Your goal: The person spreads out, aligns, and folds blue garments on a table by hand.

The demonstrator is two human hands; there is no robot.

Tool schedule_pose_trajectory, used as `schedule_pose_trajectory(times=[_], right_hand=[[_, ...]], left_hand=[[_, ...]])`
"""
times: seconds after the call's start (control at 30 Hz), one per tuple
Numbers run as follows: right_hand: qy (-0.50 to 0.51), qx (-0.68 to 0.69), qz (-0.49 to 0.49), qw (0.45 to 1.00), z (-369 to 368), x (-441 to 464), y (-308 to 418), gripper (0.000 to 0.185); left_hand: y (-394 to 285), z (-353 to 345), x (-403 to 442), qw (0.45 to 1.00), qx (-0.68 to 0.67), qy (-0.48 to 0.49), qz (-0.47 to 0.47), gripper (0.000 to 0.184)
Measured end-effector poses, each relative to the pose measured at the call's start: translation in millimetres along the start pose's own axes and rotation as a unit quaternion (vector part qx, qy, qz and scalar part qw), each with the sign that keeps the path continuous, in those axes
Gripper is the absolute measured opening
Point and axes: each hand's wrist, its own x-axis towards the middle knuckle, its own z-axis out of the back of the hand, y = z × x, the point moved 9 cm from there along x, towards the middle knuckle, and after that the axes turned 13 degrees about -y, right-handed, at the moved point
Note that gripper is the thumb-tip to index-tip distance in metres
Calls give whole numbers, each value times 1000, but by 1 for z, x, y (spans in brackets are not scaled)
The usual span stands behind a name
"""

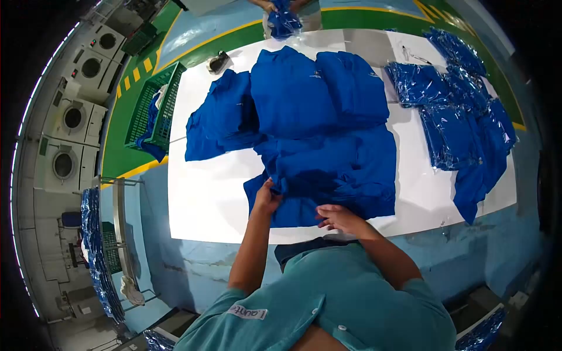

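Note:
A blue garment (351, 167) lies spread and rumpled over the near middle of the white table (205, 205). My left hand (267, 199) is closed on a bunched fold at its left side, with the fingertips pinching the cloth. Over the garment's near edge hovers my right hand (339, 219), its fingers apart and pointing left; whether it touches the fabric I cannot tell. Just beyond are stacks of folded blue garments: a left pile (225, 111), a tall middle pile (290, 93) and a right pile (354, 88).
Plastic-wrapped blue garments (448, 137) are heaped on the table's right side. A dark object (218, 62) sits at the far left corner. Beside the table is a green crate (172, 105) with clothes. Across the table, another person's hands hold blue fabric (284, 22). Washing machines (73, 117) line the left.

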Motion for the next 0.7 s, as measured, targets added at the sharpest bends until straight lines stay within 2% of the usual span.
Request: schedule_pose_trajectory(times=[0.1, 0.17, 0.2, 0.27, 0.33, 0.37, 0.43, 0.5, 0.53, 0.6, 0.67, 0.7], right_hand=[[-35, 135, -89, 986, -28, 54, -27, 41], [-59, 214, -7, 975, -27, 93, -24, 42], [-54, 213, -7, 975, -28, 104, -29, 42], [-34, 256, 61, 964, -24, 120, -28, 47], [-19, 298, 130, 945, -13, 124, -19, 52], [-19, 299, 131, 945, -8, 120, -15, 52], [-97, 36, 181, 978, 9, 93, 1, 58], [-167, -231, 213, 935, 24, 71, 14, 64], [-167, -231, 213, 934, 30, 70, 15, 64], [-114, -261, 237, 929, 37, 79, 5, 70], [-60, -287, 256, 921, 27, 74, 5, 77], [-86, -347, 259, 897, 31, 62, 12, 74]], left_hand=[[6, 1, -8, 1000, -23, -6, -1, 31], [7, 8, -16, 999, -35, 2, -7, 31], [7, 11, -20, 999, -36, 14, -15, 31], [0, 13, -50, 998, -23, 41, -33, 33], [-9, 17, -88, 992, 103, -7, -69, 46], [-1, 30, -76, 990, 102, 15, -99, 50], [42, 80, -12, 986, 101, 39, -127, 54], [71, 113, 39, 914, 282, 47, -289, 59], [73, 113, 36, 914, 281, 47, -290, 59], [64, 103, 14, 871, 368, 22, -325, 58], [58, 102, 2, 818, 454, -7, -352, 57], [48, 99, 4, 762, 515, -16, -392, 52]])
